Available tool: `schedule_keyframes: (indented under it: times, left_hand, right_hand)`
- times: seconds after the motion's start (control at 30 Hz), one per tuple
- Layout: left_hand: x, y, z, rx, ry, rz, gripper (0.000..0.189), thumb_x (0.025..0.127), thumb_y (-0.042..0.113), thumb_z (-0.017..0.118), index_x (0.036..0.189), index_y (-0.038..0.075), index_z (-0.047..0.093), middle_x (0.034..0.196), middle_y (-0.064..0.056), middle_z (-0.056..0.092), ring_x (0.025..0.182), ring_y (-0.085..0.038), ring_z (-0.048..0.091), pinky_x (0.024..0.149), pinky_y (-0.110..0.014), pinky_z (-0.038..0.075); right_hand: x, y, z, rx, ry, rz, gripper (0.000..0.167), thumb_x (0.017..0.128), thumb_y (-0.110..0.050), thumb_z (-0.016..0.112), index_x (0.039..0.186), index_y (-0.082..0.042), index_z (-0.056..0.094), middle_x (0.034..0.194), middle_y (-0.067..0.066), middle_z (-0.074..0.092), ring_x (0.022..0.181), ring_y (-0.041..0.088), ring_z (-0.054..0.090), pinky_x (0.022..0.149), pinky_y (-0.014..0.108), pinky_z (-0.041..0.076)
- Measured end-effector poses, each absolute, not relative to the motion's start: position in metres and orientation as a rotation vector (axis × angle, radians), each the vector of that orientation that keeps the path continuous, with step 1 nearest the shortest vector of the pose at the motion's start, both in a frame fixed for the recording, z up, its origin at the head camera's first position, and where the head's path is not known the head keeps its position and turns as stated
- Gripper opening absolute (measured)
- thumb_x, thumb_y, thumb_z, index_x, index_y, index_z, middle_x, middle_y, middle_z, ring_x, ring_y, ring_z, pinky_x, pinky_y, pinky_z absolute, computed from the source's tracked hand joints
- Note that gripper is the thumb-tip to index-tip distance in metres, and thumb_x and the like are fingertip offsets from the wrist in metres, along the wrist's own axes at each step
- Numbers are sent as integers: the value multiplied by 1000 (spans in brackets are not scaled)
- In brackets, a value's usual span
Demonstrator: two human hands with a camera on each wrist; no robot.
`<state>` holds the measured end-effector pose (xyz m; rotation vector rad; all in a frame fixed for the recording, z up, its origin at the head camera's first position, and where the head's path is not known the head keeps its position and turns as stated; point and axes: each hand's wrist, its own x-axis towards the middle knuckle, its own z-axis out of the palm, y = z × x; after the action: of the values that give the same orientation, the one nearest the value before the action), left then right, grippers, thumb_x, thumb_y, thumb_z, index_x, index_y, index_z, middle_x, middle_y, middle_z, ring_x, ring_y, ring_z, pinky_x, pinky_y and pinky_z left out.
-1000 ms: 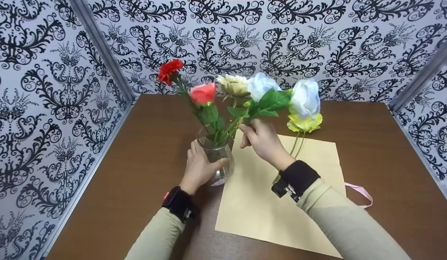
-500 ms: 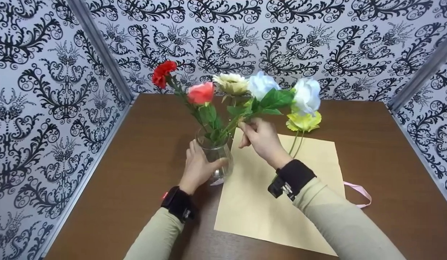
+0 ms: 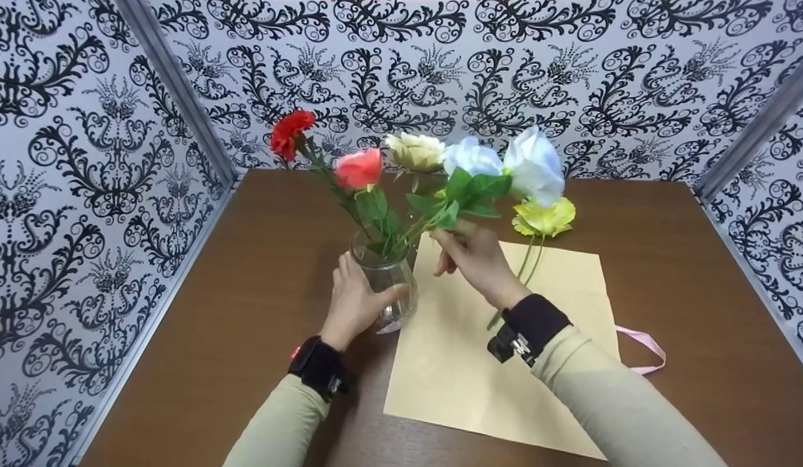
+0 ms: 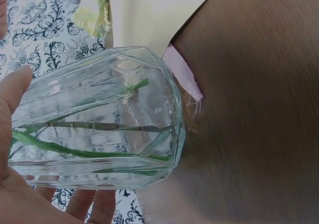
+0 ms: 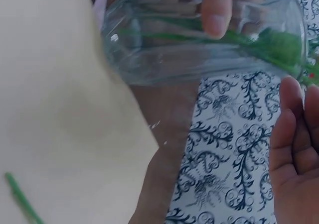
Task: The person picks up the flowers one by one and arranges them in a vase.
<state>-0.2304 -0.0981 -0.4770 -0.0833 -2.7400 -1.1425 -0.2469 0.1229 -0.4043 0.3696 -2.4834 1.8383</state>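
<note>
My left hand (image 3: 355, 298) grips the clear faceted glass vase (image 3: 383, 275) on its left side, thumb across the front. Several stems (image 4: 94, 126) stand inside, showing through the glass in the left wrist view. A red carnation (image 3: 291, 133), a coral rose (image 3: 359, 168) and a cream flower (image 3: 416, 151) rise above the vase. Right of the mouth, my right hand (image 3: 479, 258) pinches a leafy stem carrying light-blue roses (image 3: 536, 165), which lean to the right. In the right wrist view, its curled fingers (image 5: 286, 149) are close by the rim.
Tan paper (image 3: 492, 389) lies on the brown table (image 3: 246, 337) under the right arm. A yellow flower (image 3: 547, 217) lies at its far edge, its stems across the paper. A pink ribbon (image 3: 648, 347) shows at the right. Patterned walls (image 3: 401, 78) stand around the table.
The light-blue roses and leaves have tilted and shifted slightly left and down, with my right hand turning at the stem. The carnation leans a bit further left. My left hand keeps its hold.
</note>
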Motion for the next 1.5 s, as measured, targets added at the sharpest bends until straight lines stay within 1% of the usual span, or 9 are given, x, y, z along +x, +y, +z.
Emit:
schedule_keyframes:
  times: [0.2, 0.37, 0.57, 0.67, 0.77, 0.9, 1.17, 1.4, 1.5]
  left_hand:
    - [-231, -97, -476, -95, -2747, -1126, 110, 74, 50, 88, 148, -3, 26, 137, -20, 39, 124, -42, 42, 106, -52, 40]
    - [-231, -97, -475, -97, -2734, -1134, 110, 73, 49, 88, 148, -4, 27, 136, -19, 40, 122, -41, 42, 105, -52, 40]
    - [-232, -96, -476, -106, -2741, -1119, 109, 74, 52, 87, 147, -3, 28, 137, -19, 39, 123, -42, 42, 106, -52, 40]
    - [-232, -96, -476, -97, -2749, -1117, 108, 74, 52, 87, 146, -3, 28, 137, -19, 39, 122, -42, 42, 106, -52, 39]
    - [-232, -96, -476, -88, -2753, -1111, 108, 74, 52, 87, 146, -3, 28, 136, -19, 39, 123, -42, 42, 106, -52, 39]
    - [-231, -97, -475, -92, -2752, -1109, 108, 74, 52, 86, 147, -3, 28, 137, -20, 39, 124, -42, 42, 106, -52, 39]
    - [-231, -98, -476, -72, -2752, -1118, 111, 73, 54, 87, 148, -3, 27, 138, -20, 40, 125, -42, 42, 107, -52, 39]
    - [-231, -98, -476, -70, -2749, -1117, 111, 73, 53, 87, 147, -3, 28, 139, -21, 40, 125, -43, 42, 107, -52, 40]
    - [-231, -99, -476, -71, -2757, -1123, 111, 73, 53, 87, 148, -4, 27, 139, -21, 39, 126, -43, 42, 107, -52, 39]
  right_hand:
    - [-252, 145, -422, 369, -2635, 1708, 22, 104, -30, 59, 106, -10, 68, 66, 11, 68, 68, 29, 69, 66, 35, 53]
    - [-255, 162, -432, 405, -2726, 1620, 23, 106, -29, 56, 109, -9, 69, 69, 9, 70, 76, 37, 67, 66, 32, 50]
    - [-258, 183, -446, 427, -2743, 1415, 19, 105, -18, 57, 105, -5, 71, 76, 9, 70, 72, 24, 67, 61, 27, 44]
    - [-260, 195, -456, 428, -2778, 1229, 20, 105, -15, 55, 105, -2, 70, 84, 11, 71, 77, 23, 68, 66, 33, 47]
    - [-261, 208, -463, 404, -2828, 1112, 21, 104, -13, 55, 108, 1, 69, 97, 15, 72, 89, 30, 68, 79, 45, 52]
    - [-261, 225, -471, 393, -2873, 974, 21, 101, -11, 60, 113, 6, 67, 109, 23, 69, 104, 41, 64, 92, 56, 49]
    - [-257, 255, -492, 355, -2901, 833, 34, 91, -8, 71, 120, 8, 61, 116, 29, 58, 108, 51, 55, 93, 61, 45]
    - [-254, 272, -499, 351, -2968, 867, 31, 99, -6, 60, 126, 9, 57, 123, 32, 51, 113, 52, 55, 97, 62, 44]
    - [-253, 277, -500, 334, -2990, 873, 31, 98, -5, 59, 126, 9, 56, 122, 32, 50, 107, 48, 58, 93, 61, 47]
